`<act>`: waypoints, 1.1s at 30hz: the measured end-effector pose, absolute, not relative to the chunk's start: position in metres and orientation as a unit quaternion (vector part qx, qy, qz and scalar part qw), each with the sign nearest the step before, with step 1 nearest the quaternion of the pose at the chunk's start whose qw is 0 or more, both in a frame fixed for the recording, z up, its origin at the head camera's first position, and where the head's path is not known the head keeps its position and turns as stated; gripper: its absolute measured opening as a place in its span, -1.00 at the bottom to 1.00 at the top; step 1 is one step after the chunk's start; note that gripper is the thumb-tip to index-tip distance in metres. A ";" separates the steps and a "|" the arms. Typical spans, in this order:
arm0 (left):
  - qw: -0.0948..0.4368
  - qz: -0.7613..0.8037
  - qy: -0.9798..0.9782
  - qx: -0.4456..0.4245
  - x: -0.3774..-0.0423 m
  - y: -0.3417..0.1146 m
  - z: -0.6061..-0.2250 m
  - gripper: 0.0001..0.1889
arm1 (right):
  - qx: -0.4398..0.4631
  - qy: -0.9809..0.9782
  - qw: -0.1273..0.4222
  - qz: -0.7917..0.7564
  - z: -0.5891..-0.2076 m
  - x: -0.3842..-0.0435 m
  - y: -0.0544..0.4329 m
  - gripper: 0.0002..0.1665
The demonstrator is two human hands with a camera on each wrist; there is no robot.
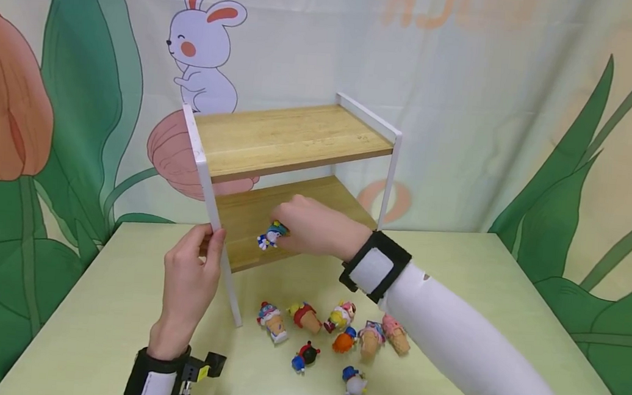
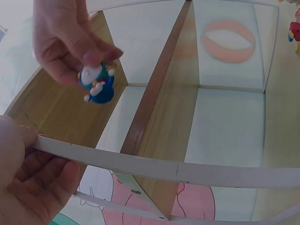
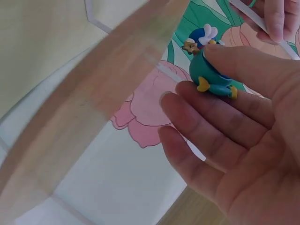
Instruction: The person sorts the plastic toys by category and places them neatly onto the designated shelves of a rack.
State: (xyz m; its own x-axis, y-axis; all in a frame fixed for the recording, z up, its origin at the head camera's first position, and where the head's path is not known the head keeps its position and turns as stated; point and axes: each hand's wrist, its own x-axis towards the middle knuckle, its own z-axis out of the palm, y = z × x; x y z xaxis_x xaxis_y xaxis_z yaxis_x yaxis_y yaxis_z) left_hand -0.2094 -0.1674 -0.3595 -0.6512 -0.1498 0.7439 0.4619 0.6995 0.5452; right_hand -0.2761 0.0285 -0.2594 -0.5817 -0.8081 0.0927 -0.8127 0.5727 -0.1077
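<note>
My right hand [image 1: 319, 225] pinches a small toy figurine [image 1: 272, 236] between thumb and fingers, in front of the lower board of a two-tier shelf [image 1: 293, 136]. Up close in the right wrist view, the figurine [image 3: 209, 75] has a blue hat, a teal body and yellow feet. At the shelf's left front, my left hand [image 1: 192, 274] holds the white post [image 1: 208, 193] between thumb and fingers. The left wrist view shows this left hand [image 2: 33, 173] at the white frame, with the figurine [image 2: 99, 86] beyond it.
Several small figurines lie on the pale green table [image 1: 122, 294] before the shelf, among them an ice-cream cone toy [image 1: 273, 323], a red-and-black one [image 1: 305, 356] and an orange one [image 1: 345, 340]. A printed curtain [image 1: 465, 110] hangs behind.
</note>
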 end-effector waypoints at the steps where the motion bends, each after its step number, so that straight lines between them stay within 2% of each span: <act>1: 0.406 -0.377 -0.827 -0.096 -0.209 -0.167 -0.360 -0.84 | 0.458 -0.887 0.017 0.062 -0.258 -0.277 0.025 -0.91; 11: 0.404 -0.377 -0.827 -0.099 -0.208 -0.169 -0.358 -0.85 | 0.463 -0.886 0.026 -0.012 -0.242 -0.278 -0.013 -0.86; 18: 0.405 -0.379 -0.826 -0.102 -0.208 -0.168 -0.359 -0.84 | 0.454 -0.887 0.028 -0.080 -0.248 -0.283 -0.031 -0.83; 33: 0.413 -0.373 -0.824 -0.107 -0.211 -0.170 -0.360 -0.86 | 0.471 -0.872 0.039 -0.128 -0.258 -0.289 -0.049 -0.80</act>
